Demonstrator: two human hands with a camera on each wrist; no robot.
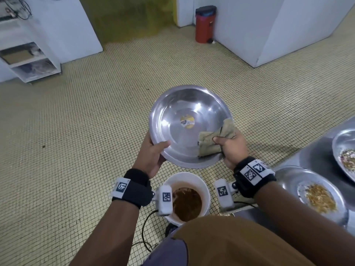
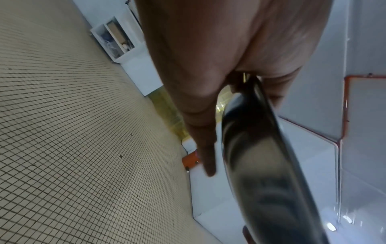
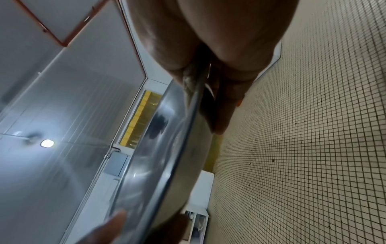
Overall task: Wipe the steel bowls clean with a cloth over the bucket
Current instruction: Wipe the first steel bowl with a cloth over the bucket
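Floor: tiled; bucket (image 1: 187, 196) near, below the bowl (image 1: 189, 125); dirty bowls on the desk (image 1: 317, 156), right.
Head: left hand (image 1: 151, 156) grips the rim; right hand (image 1: 233, 148) pinches cloth (image 1: 213, 143) onto the right rim.
Left wrist: fingers (image 2: 205, 151) straight behind the bowl.
Right wrist: cloth squeezed over the rim.
Advice: sweep round the rim, bowl tilted over the bucket.

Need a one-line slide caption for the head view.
Left hand grips steel bowl; right hand presses cloth inside, above bucket.

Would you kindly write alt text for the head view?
Two hands hold a steel bowl above a white bucket of brown water; the left hand grips its rim, the right hand presses a tan cloth inside.
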